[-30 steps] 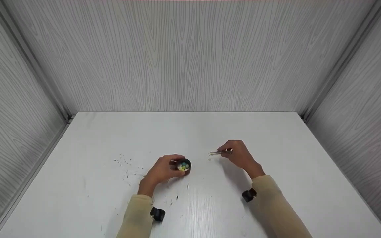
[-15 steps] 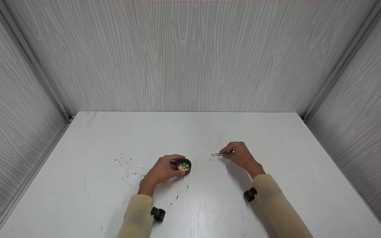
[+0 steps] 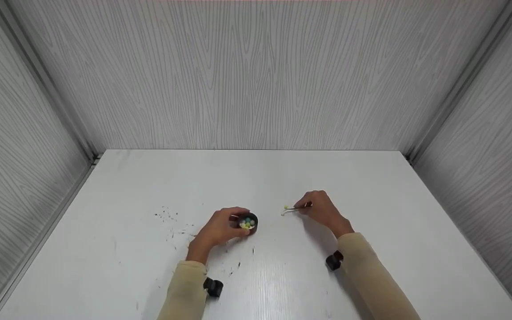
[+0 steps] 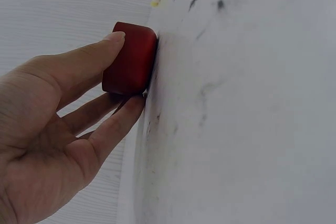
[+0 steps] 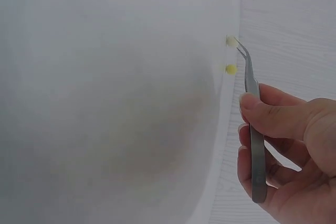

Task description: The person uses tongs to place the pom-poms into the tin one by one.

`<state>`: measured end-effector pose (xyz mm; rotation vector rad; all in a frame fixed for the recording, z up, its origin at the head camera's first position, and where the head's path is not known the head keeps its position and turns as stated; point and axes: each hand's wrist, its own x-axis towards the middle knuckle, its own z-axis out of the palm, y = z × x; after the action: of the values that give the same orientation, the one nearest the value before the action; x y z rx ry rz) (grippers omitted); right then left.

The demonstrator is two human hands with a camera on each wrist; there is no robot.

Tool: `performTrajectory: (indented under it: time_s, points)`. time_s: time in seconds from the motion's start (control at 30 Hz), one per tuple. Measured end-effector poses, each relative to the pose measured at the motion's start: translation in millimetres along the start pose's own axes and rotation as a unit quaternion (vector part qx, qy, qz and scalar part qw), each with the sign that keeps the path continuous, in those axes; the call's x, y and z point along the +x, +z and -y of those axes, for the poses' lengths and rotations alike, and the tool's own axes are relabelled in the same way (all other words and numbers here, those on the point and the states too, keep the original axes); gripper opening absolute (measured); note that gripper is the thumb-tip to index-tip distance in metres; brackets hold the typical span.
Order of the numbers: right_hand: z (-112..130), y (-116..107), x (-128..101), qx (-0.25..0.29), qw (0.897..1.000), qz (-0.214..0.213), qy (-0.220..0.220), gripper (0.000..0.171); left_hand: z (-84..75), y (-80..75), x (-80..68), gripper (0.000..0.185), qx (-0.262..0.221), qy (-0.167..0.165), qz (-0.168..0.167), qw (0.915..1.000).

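Note:
My left hand (image 3: 216, 229) grips a small round cup (image 4: 131, 59) between thumb and fingers. Red on its outside in the left wrist view, the cup holds several blue, green, yellow and white beads (image 3: 247, 222) in the head view. My right hand (image 5: 294, 129) pinches a pair of metal tweezers (image 5: 254, 129) with bent tips, angled down to the table. Right at those tips is a pale bead (image 5: 231, 40); whether they clasp it I cannot tell. A yellow bead (image 3: 286, 207) lies beside it on the table, apart from the tweezers in the right wrist view.
The white table (image 3: 149, 178) bears dark specks and scuffs (image 3: 167, 215) around and left of my left hand. Grey wood-grain panels (image 3: 256, 75) close off the back and both sides. Each wrist wears a small black camera (image 3: 214, 287).
The tweezers' tips have shifted slightly toward me, from near the yellow bead to the pale one, and the yellow bead shows more plainly. My left hand and the cup stay put.

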<state>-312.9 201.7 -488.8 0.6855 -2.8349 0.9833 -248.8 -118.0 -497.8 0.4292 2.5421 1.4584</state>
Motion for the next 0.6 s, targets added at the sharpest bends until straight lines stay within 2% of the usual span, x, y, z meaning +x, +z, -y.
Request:
performTrajectory:
  time_s: [0.17,0.6]
  points:
    - [2.0,-0.8,-0.4,0.002,1.0,-0.001,0.002,0.017,0.2,0.6,0.2,0.052,0.001,0.003,-0.001,1.0]
    - [7.0,-6.0,-2.6,0.019,0.999,-0.021,-0.039,0.021,-0.4,0.3,-0.8,0.053,-0.005,-0.001,-0.002,1.0]
